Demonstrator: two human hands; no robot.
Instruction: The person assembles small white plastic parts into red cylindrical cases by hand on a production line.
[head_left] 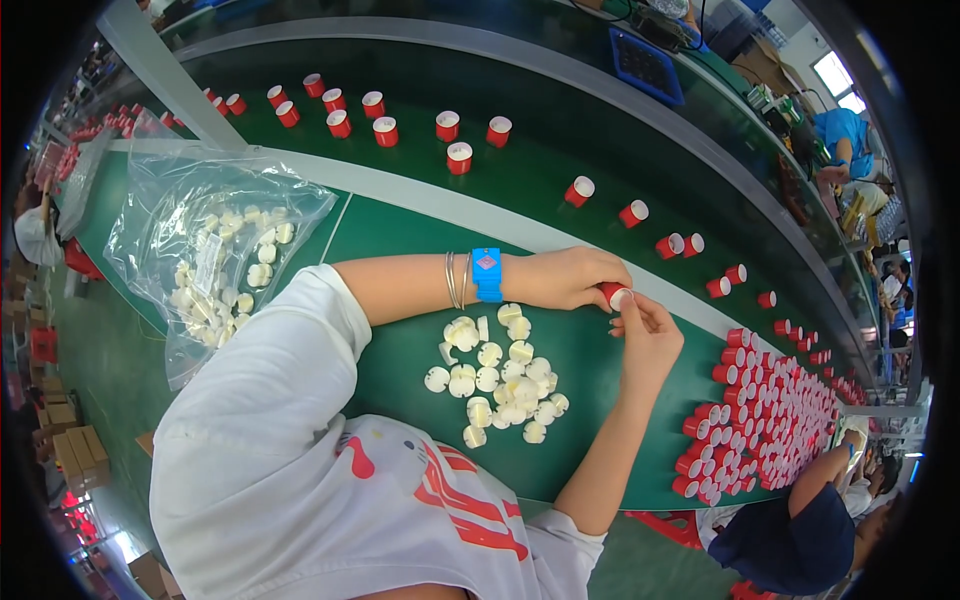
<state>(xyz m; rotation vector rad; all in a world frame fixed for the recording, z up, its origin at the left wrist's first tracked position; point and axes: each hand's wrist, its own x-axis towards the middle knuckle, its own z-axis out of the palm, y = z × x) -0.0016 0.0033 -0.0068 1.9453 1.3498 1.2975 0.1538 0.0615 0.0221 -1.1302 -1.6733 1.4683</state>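
My left hand [590,278], with a blue watch-like band [487,274] and thin bangles on its wrist, is closed around a small red cup [612,292] with a white end. From the other side my right hand [650,338] closes its fingertips on the cup's white end. Whether a separate white piece is between those fingertips cannot be made out. Between my forearms, a loose pile of cream-white round pieces [515,390] lies on the green table [400,340]. Some of them show a yellowish strip.
A clear plastic bag [290,195] with more white pieces lies at the left. Many red cups [760,410] crowd the table's right end, near a person in dark clothing [790,540]. Beyond a pale rail [440,205], red cups [459,157] stand along a green belt [545,150].
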